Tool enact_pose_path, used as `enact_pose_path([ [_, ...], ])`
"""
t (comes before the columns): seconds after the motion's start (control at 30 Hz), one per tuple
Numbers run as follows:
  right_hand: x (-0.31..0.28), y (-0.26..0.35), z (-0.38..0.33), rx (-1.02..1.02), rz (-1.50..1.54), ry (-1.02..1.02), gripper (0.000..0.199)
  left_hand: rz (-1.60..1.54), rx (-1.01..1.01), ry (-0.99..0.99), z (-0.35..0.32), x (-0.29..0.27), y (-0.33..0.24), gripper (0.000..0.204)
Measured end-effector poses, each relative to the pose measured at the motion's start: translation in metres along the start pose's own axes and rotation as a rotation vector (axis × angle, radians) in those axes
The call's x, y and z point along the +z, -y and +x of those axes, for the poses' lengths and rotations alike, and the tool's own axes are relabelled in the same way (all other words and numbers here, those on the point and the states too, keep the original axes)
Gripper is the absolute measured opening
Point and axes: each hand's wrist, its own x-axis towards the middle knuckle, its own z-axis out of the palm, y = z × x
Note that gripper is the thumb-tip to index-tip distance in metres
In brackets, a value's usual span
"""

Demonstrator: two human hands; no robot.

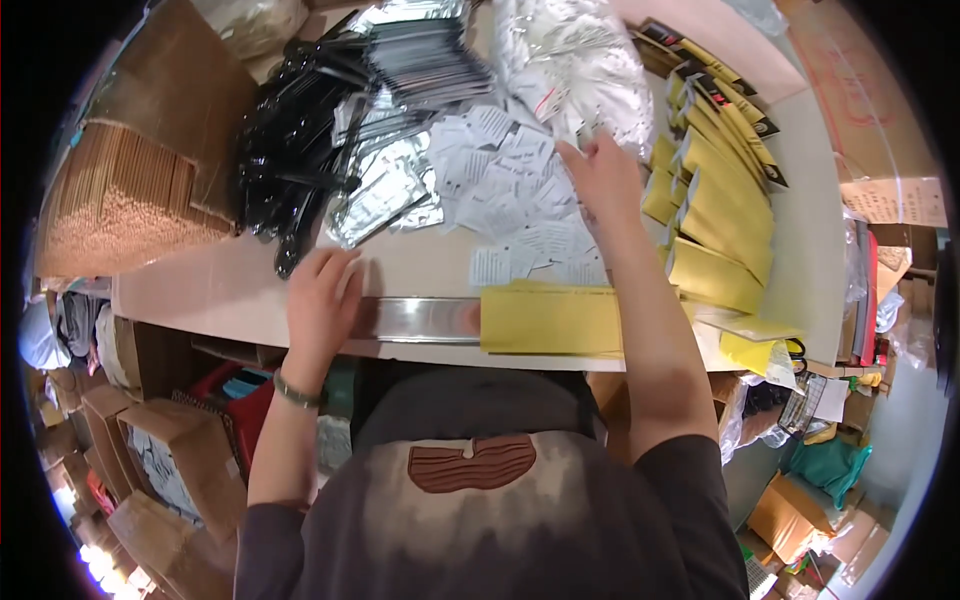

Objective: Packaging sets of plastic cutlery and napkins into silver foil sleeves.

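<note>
My left hand [323,300] rests at the table's front edge, its fingers apart, beside the left end of a shiny flat metal strip [415,320]. A flat yellow paper sleeve [550,320] lies over the strip's right part. Farther in, my right hand [603,182] reaches to the near edge of a clear bag of small white pieces [575,70]; its thumb and fingers look apart, with nothing visible between them. Printed white paper slips [500,165] are scattered just left of it. Silver foil packets [385,190] lie between the slips and my left hand.
Black glossy handled tools [300,140] are heaped at the far left, beside a carton of stacked cardboard [140,200]. Flat dark packets [425,60] stand in a row at the back. Yellow sleeves [725,200] with black-topped cards line the right. Open boxes [180,450] stand below left.
</note>
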Motion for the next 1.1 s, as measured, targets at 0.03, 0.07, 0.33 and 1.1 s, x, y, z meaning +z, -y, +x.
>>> enact_pose_path([
  [0.03, 0.009, -0.001, 0.007, -0.034, -0.116, 0.007, 0.04, 0.05, 0.052, -0.032, 0.017, 0.004, -0.007, 0.026],
  [0.07, 0.014, -0.005, 0.009, -0.024, -0.121, 0.027, 0.04, 0.071, 0.095, -0.052, 0.034, 0.006, -0.016, 0.024],
  [0.33, -0.02, -0.006, -0.026, -0.073, 0.095, 0.092, 0.02, 0.106, 0.079, -0.072, 0.044, -0.002, 0.024, 0.036],
  [1.1, 0.081, 0.113, -0.031, -1.2, 0.15, 0.47, 0.019, -0.45, -0.422, -0.245, 0.04, -0.016, -0.002, 0.035],
])
